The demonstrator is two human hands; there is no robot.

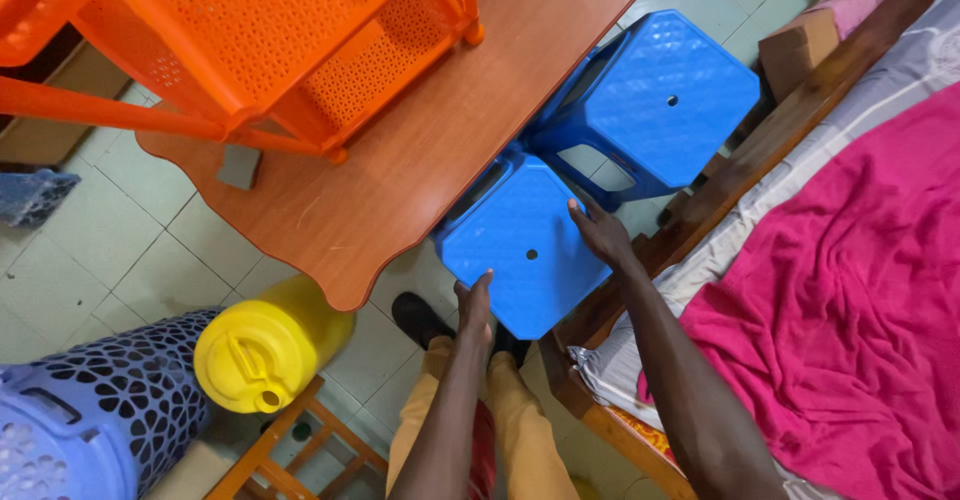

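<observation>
A blue plastic stool (525, 245) with a small hole in its seat stands on the floor beside the wooden table (420, 150). My left hand (474, 305) grips the near edge of its seat, fingers curled over the rim. Over the far right edge of the same seat, my right hand (600, 232) is closed on it. A second blue stool (665, 100) stands just behind it, partly under the table's edge.
An orange plastic rack (270, 40) rests on the table. A yellow jerrycan (262, 350) and a purple perforated basket (95, 420) sit at lower left. A bed with a pink blanket (860, 290) and wooden frame fills the right.
</observation>
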